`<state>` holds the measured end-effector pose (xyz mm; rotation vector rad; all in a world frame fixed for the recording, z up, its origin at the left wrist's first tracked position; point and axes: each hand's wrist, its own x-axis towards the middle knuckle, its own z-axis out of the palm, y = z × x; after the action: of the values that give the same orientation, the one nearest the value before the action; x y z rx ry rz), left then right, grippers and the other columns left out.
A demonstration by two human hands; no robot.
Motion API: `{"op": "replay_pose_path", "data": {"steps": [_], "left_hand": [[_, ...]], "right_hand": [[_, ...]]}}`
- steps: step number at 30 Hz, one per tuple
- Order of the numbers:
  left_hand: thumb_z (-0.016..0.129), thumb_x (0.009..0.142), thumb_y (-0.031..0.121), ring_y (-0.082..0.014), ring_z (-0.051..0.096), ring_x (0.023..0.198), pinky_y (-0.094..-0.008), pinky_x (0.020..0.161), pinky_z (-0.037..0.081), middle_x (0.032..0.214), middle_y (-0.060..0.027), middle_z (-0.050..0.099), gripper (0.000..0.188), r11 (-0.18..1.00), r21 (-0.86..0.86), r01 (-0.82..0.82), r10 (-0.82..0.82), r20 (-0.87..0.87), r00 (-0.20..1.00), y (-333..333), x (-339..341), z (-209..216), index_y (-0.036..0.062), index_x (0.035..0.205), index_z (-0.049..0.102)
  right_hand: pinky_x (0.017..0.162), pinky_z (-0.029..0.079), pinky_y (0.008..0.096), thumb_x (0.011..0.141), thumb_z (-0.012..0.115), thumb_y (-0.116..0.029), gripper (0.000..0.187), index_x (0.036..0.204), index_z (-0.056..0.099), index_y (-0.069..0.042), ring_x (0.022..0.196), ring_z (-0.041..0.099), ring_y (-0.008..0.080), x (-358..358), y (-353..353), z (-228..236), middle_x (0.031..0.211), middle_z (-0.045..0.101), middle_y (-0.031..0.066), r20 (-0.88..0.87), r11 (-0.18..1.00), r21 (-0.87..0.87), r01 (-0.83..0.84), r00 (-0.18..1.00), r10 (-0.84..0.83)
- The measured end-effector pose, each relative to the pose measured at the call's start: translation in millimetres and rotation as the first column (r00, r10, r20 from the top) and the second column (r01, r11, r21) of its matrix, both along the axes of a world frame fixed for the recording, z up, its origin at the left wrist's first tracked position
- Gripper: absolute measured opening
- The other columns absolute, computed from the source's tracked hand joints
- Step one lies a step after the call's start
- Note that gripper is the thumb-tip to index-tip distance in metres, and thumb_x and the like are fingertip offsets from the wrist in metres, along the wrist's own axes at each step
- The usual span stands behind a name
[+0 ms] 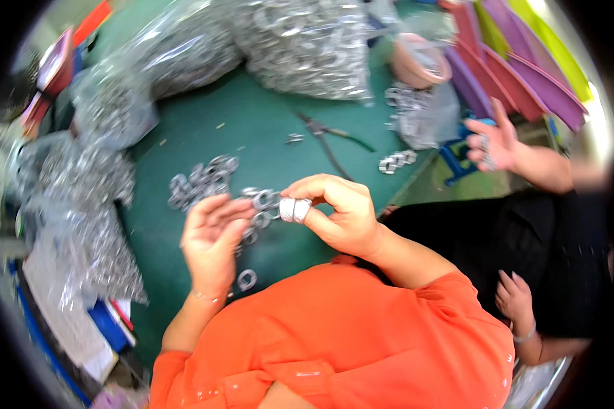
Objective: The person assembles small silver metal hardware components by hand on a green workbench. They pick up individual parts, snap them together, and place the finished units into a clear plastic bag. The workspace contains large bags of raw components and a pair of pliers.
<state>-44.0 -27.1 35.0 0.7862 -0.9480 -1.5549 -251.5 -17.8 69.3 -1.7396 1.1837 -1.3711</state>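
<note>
Between the thumb and fingers of my right hand [338, 215] is a short stack of silver metal rings [295, 210], closed in a pinch. To its left, my left hand [215, 238] has its fingers apart, slightly blurred, the fingertips close to a cluster of linked silver rings [262, 199]. Whether the fingertips touch that cluster is hard to see. Beyond my left hand lies a loose pile of silver rings [203, 180] on the green tabletop [252, 126]. A single ring [247, 279] rests near my body.
Pliers [331, 133] lie ahead, beside a short linked piece [397, 161]. Clear bags of metal rings [303, 51] line the far and left sides. A pink bowl [419, 61] stands far right, near coloured plastic bins [505, 61]. At right, another person's hand [494, 143] holds rings.
</note>
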Motion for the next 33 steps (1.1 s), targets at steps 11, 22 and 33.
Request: {"op": "replay_pose_path", "data": {"steps": [11,22,33], "left_hand": [[0.062,0.089,-0.001,-0.0142,0.062,0.082,-0.0233,0.071,0.051,0.096,-0.0095,0.065,0.022,0.996,-0.071,-0.057,0.065,0.130,0.989,4,7,-3,0.0006,0.110,0.055],[0.061,0.090,0.001,-0.0130,0.061,0.080,-0.0229,0.070,0.050,0.093,-0.0082,0.064,0.018,0.997,-0.071,-0.025,0.035,0.146,0.989,4,8,-7,0.0015,0.107,0.055],[0.061,0.089,-0.003,-0.0130,0.061,0.079,-0.0234,0.070,0.051,0.092,-0.0090,0.064,0.018,0.999,-0.038,-0.011,0.016,0.122,0.992,5,5,-8,0.0007,0.105,0.056]], "right_hand": [[0.060,0.051,0.0242,0.087,0.057,0.002,0.017,0.101,0.066,0.005,0.069,0.063,0.0139,-172,41,145,0.085,0.069,0.0098,-0.169,0.681,0.069,0.729,0.681,-0.712],[0.063,0.055,0.0244,0.099,0.032,0.005,0.048,0.145,0.034,-0.007,0.088,0.067,0.0205,-223,53,127,0.125,0.059,0.0160,-0.179,0.768,0.535,0.352,0.936,-0.304],[0.068,0.054,0.0314,0.087,0.055,0.008,0.009,0.093,0.056,0.001,0.081,0.065,0.0227,-228,89,107,0.098,0.057,0.0148,-0.548,0.684,-0.197,0.702,0.500,-0.671]]}}
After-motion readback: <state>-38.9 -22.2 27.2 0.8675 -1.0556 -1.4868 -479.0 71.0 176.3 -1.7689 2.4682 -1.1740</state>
